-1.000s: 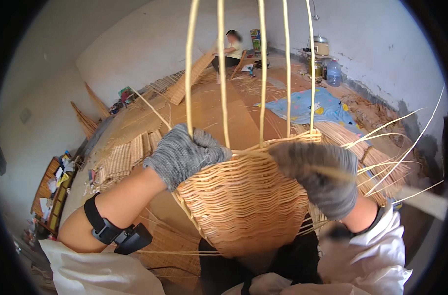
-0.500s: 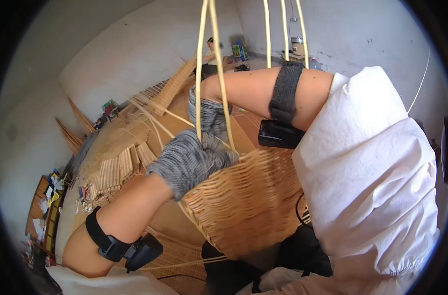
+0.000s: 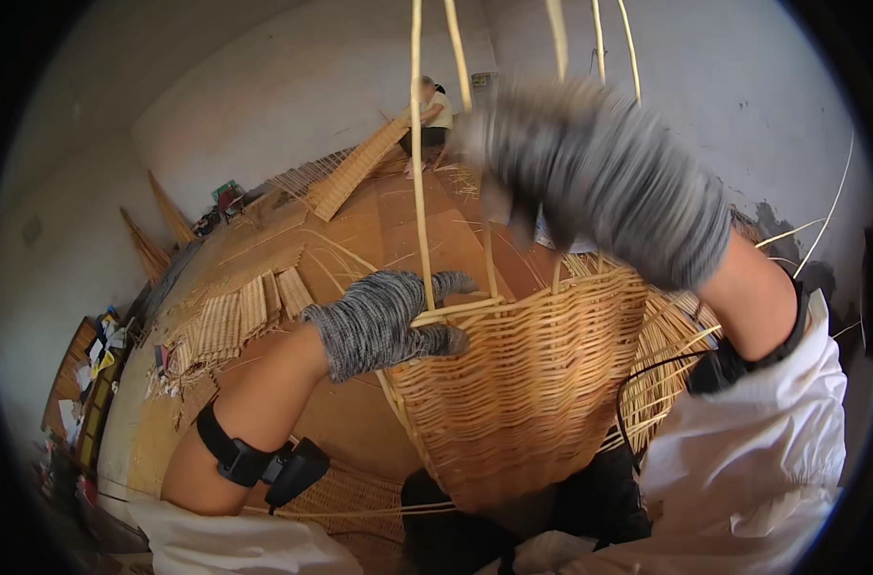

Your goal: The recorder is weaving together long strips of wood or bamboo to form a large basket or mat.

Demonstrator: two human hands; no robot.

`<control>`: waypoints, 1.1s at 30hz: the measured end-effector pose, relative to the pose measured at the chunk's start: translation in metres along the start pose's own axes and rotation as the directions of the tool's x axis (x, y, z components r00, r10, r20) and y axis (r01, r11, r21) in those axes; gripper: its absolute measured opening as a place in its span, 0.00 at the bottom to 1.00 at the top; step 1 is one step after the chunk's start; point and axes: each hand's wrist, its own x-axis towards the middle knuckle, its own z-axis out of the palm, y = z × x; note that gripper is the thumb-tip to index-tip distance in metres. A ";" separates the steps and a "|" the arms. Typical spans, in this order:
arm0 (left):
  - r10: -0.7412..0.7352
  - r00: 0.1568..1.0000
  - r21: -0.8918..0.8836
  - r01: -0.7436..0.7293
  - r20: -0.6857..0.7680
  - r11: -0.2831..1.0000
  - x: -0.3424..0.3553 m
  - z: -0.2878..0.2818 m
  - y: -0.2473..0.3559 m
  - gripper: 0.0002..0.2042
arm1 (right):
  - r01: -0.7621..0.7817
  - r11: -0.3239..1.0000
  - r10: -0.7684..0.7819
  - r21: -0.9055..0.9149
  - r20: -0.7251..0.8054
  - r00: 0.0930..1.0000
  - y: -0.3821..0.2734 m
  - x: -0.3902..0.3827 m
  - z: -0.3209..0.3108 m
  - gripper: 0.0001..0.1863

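Head view: left hand [image 3: 384, 324] grips the woven basket [image 3: 523, 402] by its rim; right hand [image 3: 609, 187], blurred, is raised above it near upright canes [image 3: 419, 192], closure indeterminable.

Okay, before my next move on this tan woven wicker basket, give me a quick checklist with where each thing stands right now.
1. Left hand in grey knitted glove holding the rim: ok, at the left corner of the tan woven wicker basket.
2. Right hand in grey knitted glove, what it holds: cannot tell, it is blurred.
3. Tall, slender pale rods standing: ok, they rise above the rim.
4. Thin black cable well away from the basket: not ok, it loops close by the right side.
5. Person in pale top out of the way: ok, far back.
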 end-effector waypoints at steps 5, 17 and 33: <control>0.030 1.000 0.076 -0.030 0.004 0.997 -0.007 -0.002 0.001 0.32 | 0.019 0.929 -0.095 0.370 0.188 0.978 0.004 0.053 0.003 0.18; 0.341 0.940 0.355 -0.320 0.002 0.878 0.012 -0.023 0.007 0.30 | 0.236 0.210 0.604 0.949 -0.316 0.732 0.078 -0.097 0.107 0.11; -0.462 0.886 -0.547 0.364 -0.047 0.754 0.046 0.003 0.044 0.16 | -0.012 -0.077 0.524 0.997 0.051 0.850 0.128 -0.105 0.092 0.14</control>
